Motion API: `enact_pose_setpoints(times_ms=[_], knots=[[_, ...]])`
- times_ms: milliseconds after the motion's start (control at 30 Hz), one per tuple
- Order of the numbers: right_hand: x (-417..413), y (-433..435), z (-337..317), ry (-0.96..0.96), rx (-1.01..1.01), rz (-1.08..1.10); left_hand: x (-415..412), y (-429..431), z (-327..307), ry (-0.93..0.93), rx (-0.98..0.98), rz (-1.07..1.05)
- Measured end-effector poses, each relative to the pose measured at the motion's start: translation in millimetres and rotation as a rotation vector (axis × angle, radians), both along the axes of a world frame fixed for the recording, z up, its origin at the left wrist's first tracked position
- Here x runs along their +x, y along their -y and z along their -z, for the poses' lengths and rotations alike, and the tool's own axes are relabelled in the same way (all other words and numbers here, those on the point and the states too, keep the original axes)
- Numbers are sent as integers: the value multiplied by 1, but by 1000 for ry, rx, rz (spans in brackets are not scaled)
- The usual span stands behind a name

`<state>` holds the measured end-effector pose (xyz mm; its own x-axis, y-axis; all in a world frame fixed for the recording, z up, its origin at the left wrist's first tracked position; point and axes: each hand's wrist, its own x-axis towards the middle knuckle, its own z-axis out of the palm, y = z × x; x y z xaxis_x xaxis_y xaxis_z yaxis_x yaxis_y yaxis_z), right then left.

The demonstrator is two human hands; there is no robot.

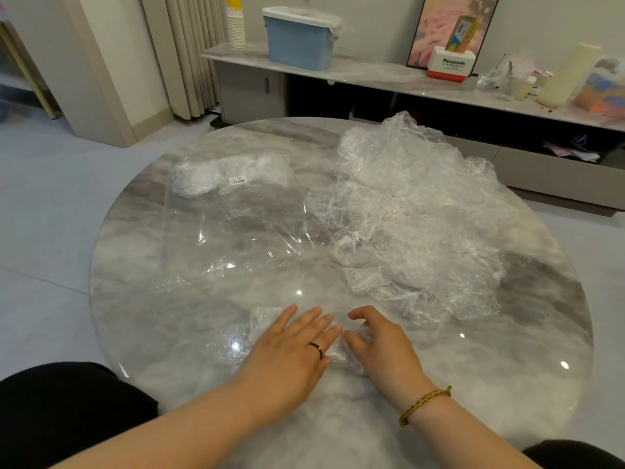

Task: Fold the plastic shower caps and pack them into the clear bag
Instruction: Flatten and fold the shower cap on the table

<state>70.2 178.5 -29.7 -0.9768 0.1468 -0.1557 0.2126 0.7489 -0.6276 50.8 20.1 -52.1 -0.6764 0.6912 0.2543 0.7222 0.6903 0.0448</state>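
One clear shower cap (262, 321) lies flattened near the front of the round marble table (142, 299). My left hand (291, 350) presses flat on it with straight fingers. My right hand (378, 343) curls its fingers and thumb around the cap's bunched right end. A loose heap of crumpled shower caps (412, 214) fills the table's right half. The clear bag (236, 211) lies flat at the left centre, with folded caps (199, 179) in its far end beside a barcode label.
Behind the table runs a low marble shelf (372, 74) carrying a blue lidded bin (299, 37), a stack of paper cups (235, 27), a white box and bottles. Grey tiled floor surrounds the table. My dark-clothed knees sit at the bottom corners.
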Motion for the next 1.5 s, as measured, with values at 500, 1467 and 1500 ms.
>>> enact_pose_setpoints(times_ms=[500,1467,1500], knots=[[8,17,26,-95,640,-324,-2,7,19,275,-190,-150],[-3,-19,-5,33,401,-30,-31,-17,-23,564,-118,-327],[-4,-17,-5,-2,372,-15,-35,-18,-24,589,-149,-334]])
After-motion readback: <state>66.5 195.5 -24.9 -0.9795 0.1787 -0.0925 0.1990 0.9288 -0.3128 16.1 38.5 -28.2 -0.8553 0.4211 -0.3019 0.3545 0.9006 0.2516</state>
